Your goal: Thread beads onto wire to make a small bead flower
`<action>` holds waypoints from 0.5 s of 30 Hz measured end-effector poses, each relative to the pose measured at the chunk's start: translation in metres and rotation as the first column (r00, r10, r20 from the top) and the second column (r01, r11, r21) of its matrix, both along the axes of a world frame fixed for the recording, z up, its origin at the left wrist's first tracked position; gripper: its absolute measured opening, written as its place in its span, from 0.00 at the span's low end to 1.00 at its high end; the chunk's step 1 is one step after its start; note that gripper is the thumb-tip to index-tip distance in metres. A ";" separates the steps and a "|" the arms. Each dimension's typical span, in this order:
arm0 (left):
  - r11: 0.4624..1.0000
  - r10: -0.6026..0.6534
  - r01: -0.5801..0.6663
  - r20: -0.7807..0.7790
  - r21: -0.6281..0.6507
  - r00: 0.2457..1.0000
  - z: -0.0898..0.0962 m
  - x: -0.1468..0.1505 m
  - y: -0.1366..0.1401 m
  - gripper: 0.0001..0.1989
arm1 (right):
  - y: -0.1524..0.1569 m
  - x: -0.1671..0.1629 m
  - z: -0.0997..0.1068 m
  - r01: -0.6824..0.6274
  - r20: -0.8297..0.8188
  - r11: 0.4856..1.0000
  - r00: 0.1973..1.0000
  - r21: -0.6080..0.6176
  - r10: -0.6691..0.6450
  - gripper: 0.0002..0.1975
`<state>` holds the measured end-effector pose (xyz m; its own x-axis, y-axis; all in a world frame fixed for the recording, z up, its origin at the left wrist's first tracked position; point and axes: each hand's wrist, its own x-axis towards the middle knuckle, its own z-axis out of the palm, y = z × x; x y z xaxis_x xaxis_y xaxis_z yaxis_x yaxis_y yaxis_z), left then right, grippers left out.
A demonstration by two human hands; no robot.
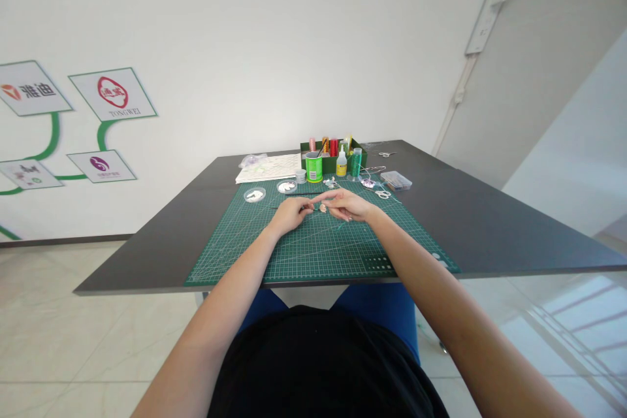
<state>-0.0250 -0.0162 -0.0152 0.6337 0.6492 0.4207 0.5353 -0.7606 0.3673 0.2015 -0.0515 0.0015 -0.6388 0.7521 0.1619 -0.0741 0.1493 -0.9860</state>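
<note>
Over the green cutting mat (235,248), my two hands meet, fingertips almost touching. My left hand (290,214) is closed in a pinch on a thin dark stick, whose ends show on either side of it. At the stick's right end sits a small pale pinkish piece (322,208), between the hands. My right hand (350,204) has its index finger stretched toward the left fingertips while its other fingers curl in beside the pale piece; what they grip is too small to make out. A bit of green thread (341,226) lies below the right hand.
Behind the hands stand two dishes of white pieces (255,195), a green can (314,167), a glue bottle (341,162), a green thread spool (356,163) and a box of spools (306,147). White scissors (383,194) and a clear case (396,180) lie right; white sheets (267,168) left.
</note>
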 end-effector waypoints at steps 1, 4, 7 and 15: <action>1.000 -0.022 0.022 0.000 -0.012 1.000 0.000 0.000 0.000 0.06 | 0.000 0.000 0.000 0.013 -0.009 1.000 1.000 0.003 -0.013 0.27; 0.997 -0.069 0.069 0.009 -0.032 0.998 0.000 0.001 0.000 0.07 | -0.001 0.000 0.003 0.050 -0.016 0.999 0.999 0.019 -0.050 0.26; 0.992 -0.106 0.107 0.027 -0.059 0.994 0.000 0.002 0.001 0.07 | -0.002 0.000 0.005 0.082 -0.024 0.996 0.996 0.030 -0.081 0.26; 0.951 -0.195 0.215 0.110 -0.223 0.975 0.002 0.004 -0.003 0.05 | 0.004 0.004 0.000 0.144 -0.034 0.988 0.989 0.053 -0.142 0.24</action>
